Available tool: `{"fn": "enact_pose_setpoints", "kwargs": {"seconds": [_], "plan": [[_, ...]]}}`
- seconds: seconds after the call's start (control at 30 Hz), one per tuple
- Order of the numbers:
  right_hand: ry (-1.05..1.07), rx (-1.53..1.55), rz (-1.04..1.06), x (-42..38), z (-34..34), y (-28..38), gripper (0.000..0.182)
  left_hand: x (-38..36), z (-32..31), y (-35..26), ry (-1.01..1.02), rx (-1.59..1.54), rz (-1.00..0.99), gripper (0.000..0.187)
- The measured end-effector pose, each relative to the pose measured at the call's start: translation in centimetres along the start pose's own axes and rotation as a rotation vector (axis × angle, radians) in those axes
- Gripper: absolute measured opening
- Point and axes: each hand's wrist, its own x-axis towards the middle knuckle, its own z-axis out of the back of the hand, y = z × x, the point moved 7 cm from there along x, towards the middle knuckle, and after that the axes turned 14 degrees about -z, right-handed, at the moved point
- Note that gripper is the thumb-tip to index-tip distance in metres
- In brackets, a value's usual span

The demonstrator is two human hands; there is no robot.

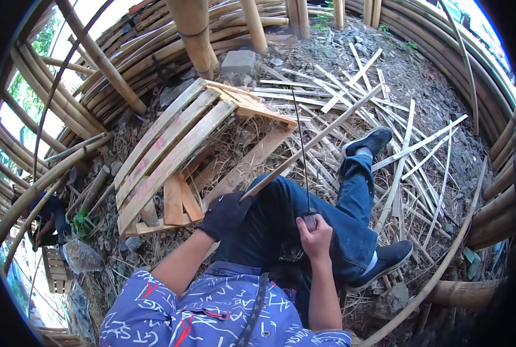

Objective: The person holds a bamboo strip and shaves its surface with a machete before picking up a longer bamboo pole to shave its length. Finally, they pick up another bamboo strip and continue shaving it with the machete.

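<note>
My left hand, in a black glove, is closed around the near end of a long bamboo strip. The strip passes over my left knee and points away to the upper right. In my bare right hand is the short handle of a long knife, my fingers wrapped around it above my lap. Its dark, thin blade stands up and away from me, crossing the strip in this view. My jeans-clad legs are bent beneath both hands.
A wooden pallet leans at the left front. Many split bamboo strips litter the dirt ahead and right. Bamboo poles and a curved bamboo fence surround me. A concrete block lies beyond the pallet. Another person is at far left.
</note>
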Motion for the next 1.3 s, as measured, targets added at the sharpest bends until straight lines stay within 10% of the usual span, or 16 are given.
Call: {"fn": "enact_pose_setpoints", "kwargs": {"seconds": [1.03, 1.3], "plan": [[0.05, -0.047, 0.158, 0.0, -3.3, 4.5, 0.035, 2.4, -4.1, -3.1, -0.02, 0.265, -0.302, 0.018], [-0.001, -0.268, 0.091, 2.2, -3.4, 4.0, 0.045, 2.7, -2.7, -2.5, 0.034, 0.131, -0.091, 0.017]]}}
